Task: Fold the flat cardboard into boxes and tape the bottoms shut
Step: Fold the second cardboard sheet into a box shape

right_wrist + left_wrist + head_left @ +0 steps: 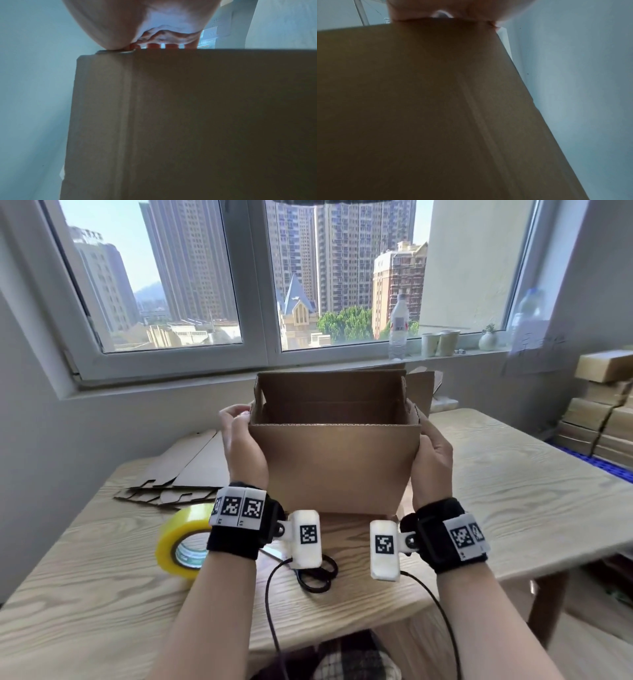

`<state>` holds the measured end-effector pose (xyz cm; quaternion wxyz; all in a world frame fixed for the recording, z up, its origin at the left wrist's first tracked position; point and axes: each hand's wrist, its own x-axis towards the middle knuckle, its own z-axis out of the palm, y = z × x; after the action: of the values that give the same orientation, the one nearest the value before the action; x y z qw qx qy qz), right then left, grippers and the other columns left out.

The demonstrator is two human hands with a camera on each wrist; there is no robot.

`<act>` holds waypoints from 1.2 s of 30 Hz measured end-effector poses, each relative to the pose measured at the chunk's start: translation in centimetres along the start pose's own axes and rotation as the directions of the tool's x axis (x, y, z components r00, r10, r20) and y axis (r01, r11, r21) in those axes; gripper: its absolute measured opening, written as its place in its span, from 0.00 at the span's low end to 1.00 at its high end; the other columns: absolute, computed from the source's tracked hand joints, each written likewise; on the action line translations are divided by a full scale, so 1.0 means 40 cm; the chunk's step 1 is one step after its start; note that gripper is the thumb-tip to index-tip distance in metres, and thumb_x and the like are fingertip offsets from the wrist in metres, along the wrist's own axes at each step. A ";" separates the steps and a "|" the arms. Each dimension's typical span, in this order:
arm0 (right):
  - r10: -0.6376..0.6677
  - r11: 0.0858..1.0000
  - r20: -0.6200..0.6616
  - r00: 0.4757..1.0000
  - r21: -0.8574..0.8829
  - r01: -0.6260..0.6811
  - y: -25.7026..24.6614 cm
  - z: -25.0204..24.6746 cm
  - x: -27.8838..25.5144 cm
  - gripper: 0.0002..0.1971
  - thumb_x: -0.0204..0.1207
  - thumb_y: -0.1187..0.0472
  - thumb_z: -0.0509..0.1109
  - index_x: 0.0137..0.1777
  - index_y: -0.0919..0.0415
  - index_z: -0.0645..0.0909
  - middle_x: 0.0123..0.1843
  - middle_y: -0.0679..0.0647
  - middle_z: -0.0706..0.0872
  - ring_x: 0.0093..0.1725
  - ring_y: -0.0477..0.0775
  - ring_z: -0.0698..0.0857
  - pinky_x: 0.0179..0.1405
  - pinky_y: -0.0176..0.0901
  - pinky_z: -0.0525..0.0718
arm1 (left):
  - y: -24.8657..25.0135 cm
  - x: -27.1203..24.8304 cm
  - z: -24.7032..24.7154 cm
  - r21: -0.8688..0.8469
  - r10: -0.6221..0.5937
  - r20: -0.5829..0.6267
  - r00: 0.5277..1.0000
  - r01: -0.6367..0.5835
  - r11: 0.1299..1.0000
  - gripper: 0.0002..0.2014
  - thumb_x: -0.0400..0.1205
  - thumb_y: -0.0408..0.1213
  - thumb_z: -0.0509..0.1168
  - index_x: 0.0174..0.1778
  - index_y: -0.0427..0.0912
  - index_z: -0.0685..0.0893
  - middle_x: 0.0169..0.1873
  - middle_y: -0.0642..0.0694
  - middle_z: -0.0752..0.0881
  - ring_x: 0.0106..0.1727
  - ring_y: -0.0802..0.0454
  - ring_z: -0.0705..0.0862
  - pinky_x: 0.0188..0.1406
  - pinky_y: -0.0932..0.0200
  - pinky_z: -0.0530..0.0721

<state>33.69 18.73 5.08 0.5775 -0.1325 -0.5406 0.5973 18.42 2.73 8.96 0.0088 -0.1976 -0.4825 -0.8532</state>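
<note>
One box (337,463), opened out and upright with its top flaps standing, sits at the middle of the table (513,481), toward the far edge. The left hand (241,446) grips its left wall, fingers curled over the top rim; the right hand (432,460) clasps the right wall, thumb on the near face, fingers wrapped round the corner. Both wrist views show mostly brown cardboard with fingers hooked over its edge. A pile of flat cardboard (181,474) lies at the table's left edge; their count cannot be told. One yellow tape roll (183,541) stands near the left, and one pair of scissors (315,575) lies by the near edge. The table's right side is bare wood.
</note>
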 end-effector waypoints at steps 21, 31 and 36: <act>0.097 0.988 0.104 0.990 0.109 -0.109 0.025 0.020 -0.147 0.18 0.78 0.60 0.67 0.67 0.51 0.87 0.74 0.47 0.82 0.76 0.41 0.76 0.83 0.50 0.65 | -0.025 -0.070 -0.177 -0.214 -0.093 0.216 0.972 0.140 0.967 0.10 0.69 0.28 0.62 0.43 0.44 0.73 0.70 0.43 0.83 0.63 0.41 0.79 0.64 0.50 0.73; 0.148 0.989 0.049 0.988 -0.031 -0.146 0.031 0.030 -0.167 0.29 0.90 0.43 0.44 0.64 0.48 0.89 0.69 0.19 0.74 0.76 0.22 0.62 0.86 0.46 0.46 | -0.048 -0.062 -0.193 -0.069 -0.065 0.302 0.951 0.090 0.994 0.09 0.71 0.35 0.63 0.32 0.45 0.89 0.68 0.46 0.85 0.75 0.39 0.77 0.82 0.41 0.65; 0.189 0.982 0.050 0.981 -0.011 -0.189 0.025 0.035 -0.162 0.32 0.82 0.29 0.46 0.63 0.41 0.88 0.78 0.33 0.75 0.80 0.32 0.63 0.86 0.56 0.49 | -0.067 -0.059 -0.204 -0.117 -0.061 0.340 0.939 0.106 0.988 0.16 0.73 0.31 0.56 0.35 0.44 0.91 0.69 0.49 0.84 0.77 0.46 0.76 0.83 0.41 0.64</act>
<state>33.96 12.89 1.79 0.5036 -0.1698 -0.5421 0.6509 17.35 -3.00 2.22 -0.1227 -0.3192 -0.4269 -0.8371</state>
